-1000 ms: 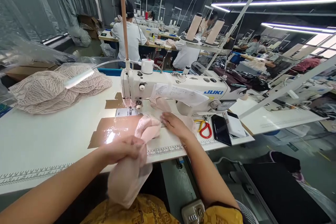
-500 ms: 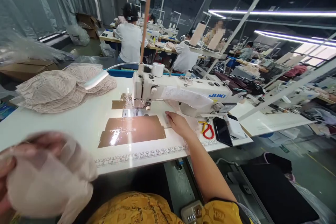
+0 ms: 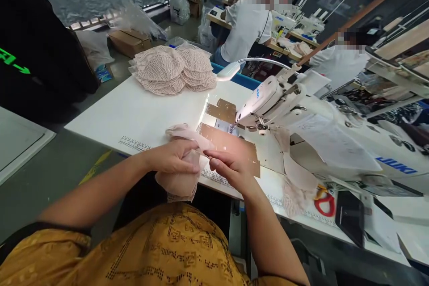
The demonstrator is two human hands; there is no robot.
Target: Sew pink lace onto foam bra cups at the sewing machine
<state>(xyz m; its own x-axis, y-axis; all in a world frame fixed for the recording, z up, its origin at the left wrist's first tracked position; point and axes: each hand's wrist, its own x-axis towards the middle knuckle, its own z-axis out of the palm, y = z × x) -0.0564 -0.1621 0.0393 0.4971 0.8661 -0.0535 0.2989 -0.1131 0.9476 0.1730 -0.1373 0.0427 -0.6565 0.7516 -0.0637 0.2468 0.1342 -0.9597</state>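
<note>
My left hand [image 3: 176, 156] is closed around a pale pink lace fabric cup [image 3: 179, 183] at the table's front edge. Part of the cloth rises above the fingers; the rest hangs below them. Just to the right, my right hand [image 3: 231, 167] is pinched together close to the cloth. A thin dark tip shows at its fingers, too small to name. Beyond the hands stands a white sewing machine [image 3: 304, 107], its needle area over a metal plate [image 3: 226, 127] and shiny brown sheets [image 3: 234, 145].
Stacked lace cups [image 3: 161, 69] lie at the table's far left, beside a lamp head [image 3: 229, 71]. More pale fabric [image 3: 298, 178], red-and-yellow scissors [image 3: 324, 201] and a black phone [image 3: 349, 218] are on the right. A person in white [image 3: 248, 22] sits beyond the table.
The view has swung left. My left hand has brought the pink cup to the table's front edge, and my right hand has left the machine bed to meet it.
</note>
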